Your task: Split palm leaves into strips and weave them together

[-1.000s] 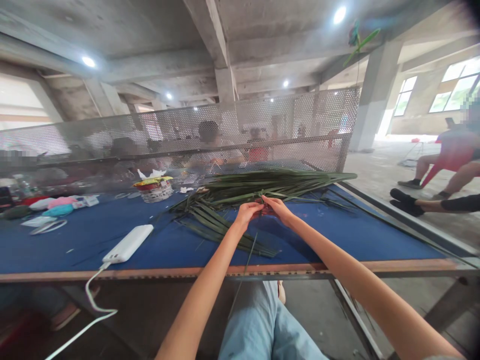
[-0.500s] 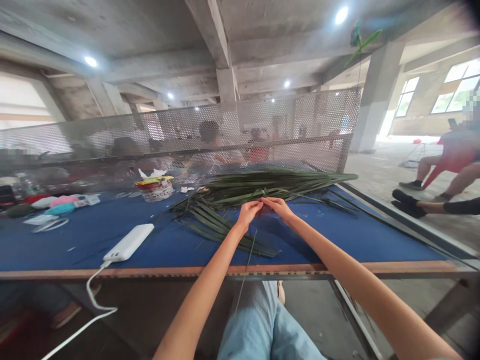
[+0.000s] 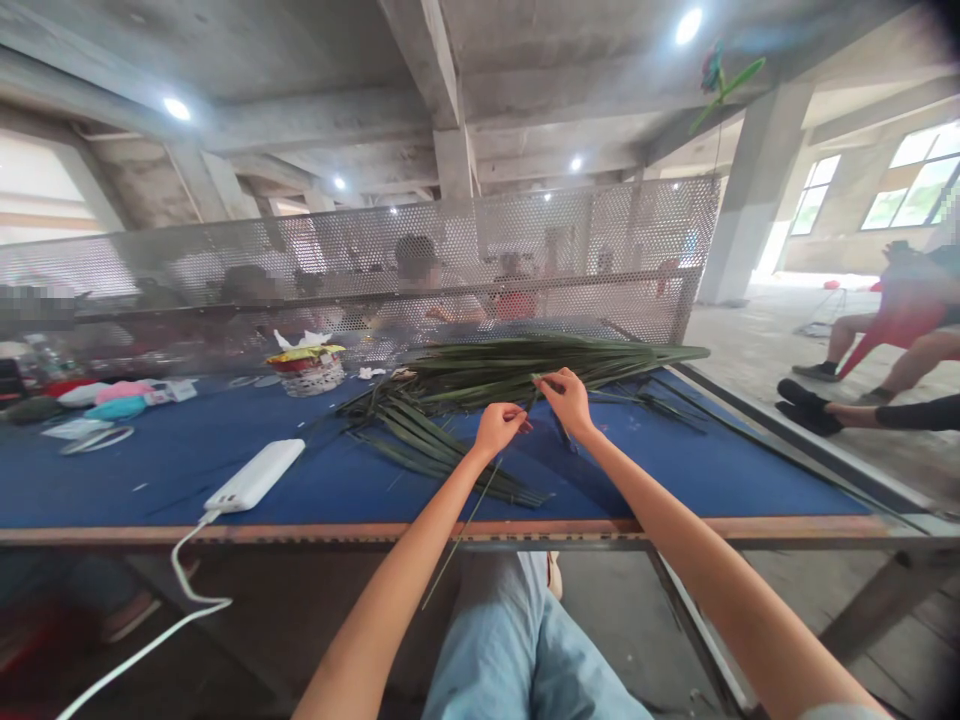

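Observation:
Both arms reach out over a blue-topped table. My left hand is closed in a pinch on a thin green leaf strip that trails down past the table's front edge toward my lap. My right hand sits a little higher and to the right, its fingers closed on a long green palm leaf at the edge of the pile of palm leaves. The pile spreads across the table's middle and right side.
A white power bank with a white cable lies near the front edge at left. A small basket and coloured bits stand at the back left. A perforated metal screen backs the table, with people behind it. Other people's legs show at right.
My hands, close together before, have drawn apart: the right one moved up and right along the leaf, the left one stayed lower with the thin strip, which now slants more to the left.

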### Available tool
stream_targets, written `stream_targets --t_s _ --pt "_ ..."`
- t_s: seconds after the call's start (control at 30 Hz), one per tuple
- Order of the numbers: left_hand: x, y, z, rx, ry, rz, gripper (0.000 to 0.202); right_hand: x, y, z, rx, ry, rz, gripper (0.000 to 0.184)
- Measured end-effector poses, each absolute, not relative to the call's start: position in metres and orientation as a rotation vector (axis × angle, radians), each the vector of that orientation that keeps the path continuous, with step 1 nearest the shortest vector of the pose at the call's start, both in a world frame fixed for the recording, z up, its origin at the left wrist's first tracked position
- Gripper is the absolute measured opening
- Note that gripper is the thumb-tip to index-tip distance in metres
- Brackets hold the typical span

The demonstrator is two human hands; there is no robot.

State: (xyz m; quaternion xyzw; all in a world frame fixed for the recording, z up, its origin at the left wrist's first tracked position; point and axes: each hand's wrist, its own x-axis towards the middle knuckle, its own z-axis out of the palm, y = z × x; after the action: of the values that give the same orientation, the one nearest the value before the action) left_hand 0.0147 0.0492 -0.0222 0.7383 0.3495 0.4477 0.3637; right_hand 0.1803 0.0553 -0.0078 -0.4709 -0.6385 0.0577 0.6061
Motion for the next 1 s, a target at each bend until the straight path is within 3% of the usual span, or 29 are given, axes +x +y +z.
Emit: stream_targets --t_s 0.17,0.37,0.63,0.77,0.9,1.0 --pt "0.013 0.051 -0.021 1.830 0.961 1.180 0.017 0.194 0.062 -0.003 -1.051 -1.123 0.574 0.056" --pt "0.013 0.049 -0.019 1.826 0.979 1.151 0.016 0.209 0.069 -0.004 -1.024 -0.910 0.583 0.066" --pt "0.012 0.049 -0.019 1.774 0.882 1.080 0.017 0.219 0.060 -0.006 -1.473 -1.204 -0.062 0.055" --pt "0.010 0.050 -0.016 1.737 0.873 1.090 0.018 0.216 0.059 -0.008 -1.401 -1.498 -0.395 0.031" --pt "0.009 0.049 -0.013 1.741 0.877 1.087 0.019 0.213 0.063 -0.010 -1.272 -1.791 -0.596 0.049" --pt "0.009 0.048 -0.013 1.735 0.891 1.088 0.019 0.211 0.064 -0.011 -1.224 -1.897 -0.638 0.036"
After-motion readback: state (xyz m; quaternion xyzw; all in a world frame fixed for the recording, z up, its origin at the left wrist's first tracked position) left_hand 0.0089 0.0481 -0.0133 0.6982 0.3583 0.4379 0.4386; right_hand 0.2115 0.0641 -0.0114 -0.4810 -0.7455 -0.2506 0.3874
